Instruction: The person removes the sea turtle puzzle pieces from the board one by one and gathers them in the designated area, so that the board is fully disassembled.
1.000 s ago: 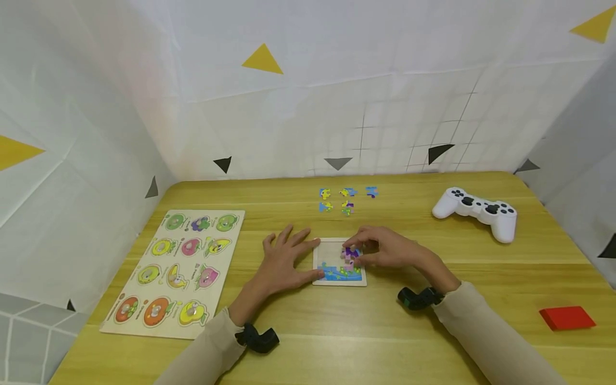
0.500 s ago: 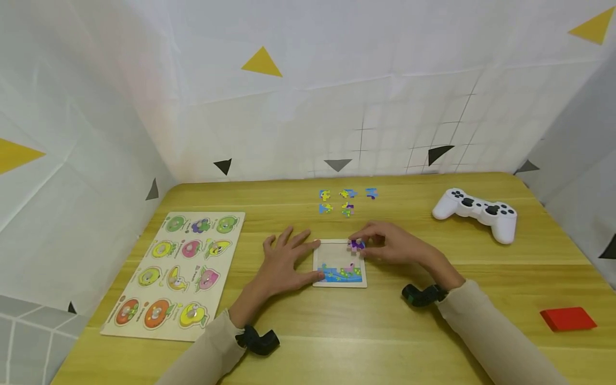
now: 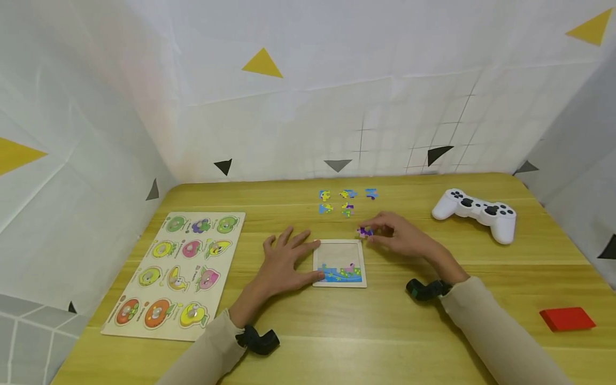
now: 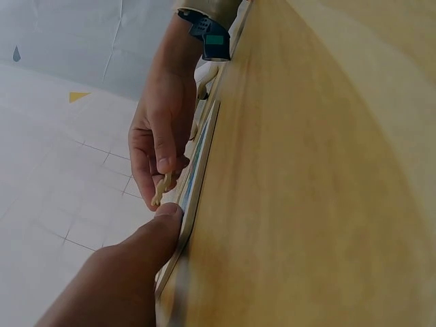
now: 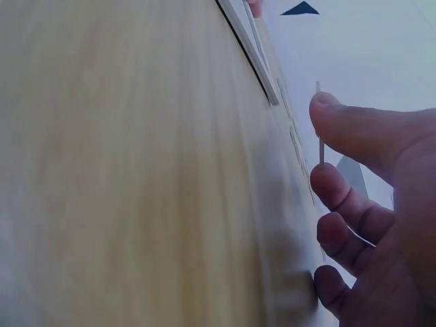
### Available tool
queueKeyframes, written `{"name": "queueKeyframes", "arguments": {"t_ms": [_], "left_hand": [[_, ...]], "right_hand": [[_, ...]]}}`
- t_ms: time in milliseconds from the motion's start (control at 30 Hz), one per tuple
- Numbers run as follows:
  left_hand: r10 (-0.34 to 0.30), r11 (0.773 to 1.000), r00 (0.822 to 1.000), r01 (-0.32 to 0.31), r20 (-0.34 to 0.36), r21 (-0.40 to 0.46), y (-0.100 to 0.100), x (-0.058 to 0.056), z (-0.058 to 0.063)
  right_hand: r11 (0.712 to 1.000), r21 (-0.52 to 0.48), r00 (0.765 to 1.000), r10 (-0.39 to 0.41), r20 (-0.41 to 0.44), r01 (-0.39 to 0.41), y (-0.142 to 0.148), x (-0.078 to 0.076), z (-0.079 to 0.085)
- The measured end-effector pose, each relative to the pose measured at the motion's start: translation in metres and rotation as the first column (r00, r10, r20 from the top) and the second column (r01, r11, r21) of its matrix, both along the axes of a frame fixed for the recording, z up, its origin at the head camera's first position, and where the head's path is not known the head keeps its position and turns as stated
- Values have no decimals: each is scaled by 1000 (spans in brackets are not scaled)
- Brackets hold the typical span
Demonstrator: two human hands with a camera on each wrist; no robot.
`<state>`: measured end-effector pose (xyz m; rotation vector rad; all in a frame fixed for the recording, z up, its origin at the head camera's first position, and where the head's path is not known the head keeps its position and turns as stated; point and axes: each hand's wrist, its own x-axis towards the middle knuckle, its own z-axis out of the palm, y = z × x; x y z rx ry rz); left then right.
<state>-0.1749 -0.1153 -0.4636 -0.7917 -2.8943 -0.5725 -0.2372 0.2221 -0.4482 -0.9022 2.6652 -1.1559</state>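
A small square puzzle tray [image 3: 337, 252] lies mid-table, with joined blue, green and pink jigsaw pieces [image 3: 339, 275] along its near side and bare board above. My left hand [image 3: 283, 263] rests at the tray's left edge, fingers spread, its thumb and a fingertip touching the rim. Between thumb and fingertips my right hand [image 3: 403, 235] pinches a purple jigsaw piece [image 3: 364, 232], just beyond the tray's far right corner. The right wrist view has this piece [image 5: 321, 151] edge-on, off the table. Several loose jigsaw pieces [image 3: 347, 209] lie in two rows behind the tray.
A wooden fruit puzzle board [image 3: 180, 275] lies at the left. At the back right is a white game controller [image 3: 475, 211], and a red block [image 3: 568, 318] sits near the right edge. A white cloth wall [image 3: 298, 123] stands behind the table.
My right hand has carried the purple piece from above the tray's right half, away and to the right, past the far right corner. My left hand stays in place.
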Motion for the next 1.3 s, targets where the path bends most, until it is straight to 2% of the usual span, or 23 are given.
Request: {"name": "queueKeyframes", "arguments": {"t_ms": [433, 767, 1000, 1300], "left_hand": [[4, 1000, 1000, -4, 10, -5, 0, -1, -1], [2, 1000, 1000, -1, 10, -17, 0, -1, -1], [-2, 1000, 1000, 2, 9, -15, 0, -1, -1], [-3, 1000, 1000, 4, 15, -22, -1, -2, -2]], "right_hand": [[999, 16, 999, -42, 21, 42, 11, -13, 1], [999, 45, 999, -19, -45, 21, 14, -28, 1], [993, 114, 998, -40, -40, 45, 15, -41, 4], [982, 186, 993, -9, -116, 31, 16, -58, 7]]}}
